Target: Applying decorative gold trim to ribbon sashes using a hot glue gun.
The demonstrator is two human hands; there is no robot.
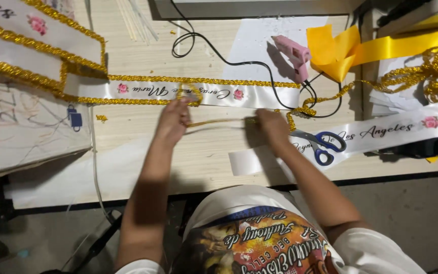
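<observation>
A white satin sash (259, 96) with pink roses and gold braid along its edges lies across the wooden table (138, 127). My left hand (173, 119) pinches a length of gold braid trim (219, 122) at the sash's lower edge. My right hand (272, 127) holds the same braid farther right, so the braid is stretched between both hands just in front of the sash. The rest of the braid runs right toward a loose gold pile (437, 71).
Blue-handled scissors (325, 143) lie on a second white sash (381, 133) right of my right hand. A pink glue gun (292, 50) with a black cord rests behind, beside a yellow ribbon (340, 50). More trimmed sashes (31, 45) lie at the left.
</observation>
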